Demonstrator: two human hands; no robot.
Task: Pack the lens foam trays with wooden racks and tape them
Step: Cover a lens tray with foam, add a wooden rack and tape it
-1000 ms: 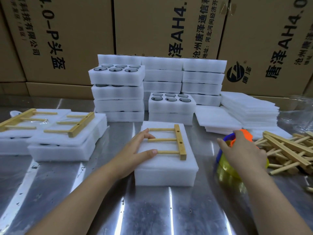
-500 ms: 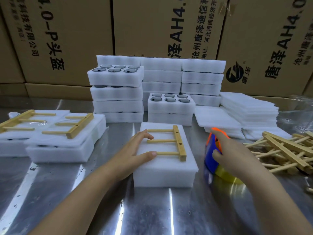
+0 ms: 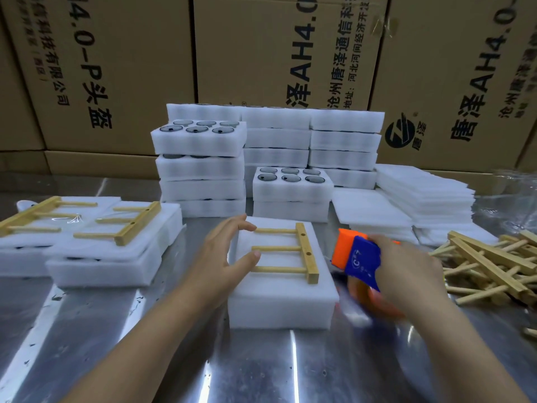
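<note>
Bench [image 3: 145, 359]: left hand [image 3: 223, 257] rests on wooden rack [image 3: 305, 251] atop foam tray [image 3: 282, 306].
Left fingers [image 3: 238, 226] spread; right hand [image 3: 406, 271] curled round tape dispenser [image 3: 359, 257].

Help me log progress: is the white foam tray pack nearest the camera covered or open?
Covered: the white foam tray pack shows a plain top, no lens wells, with the three-rung wooden rack lying flat on it.

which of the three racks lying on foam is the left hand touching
The rack on the centre foam pack, directly in front: the left hand touches its dowel ends. The far-left rack and the next rack lie untouched.
</note>
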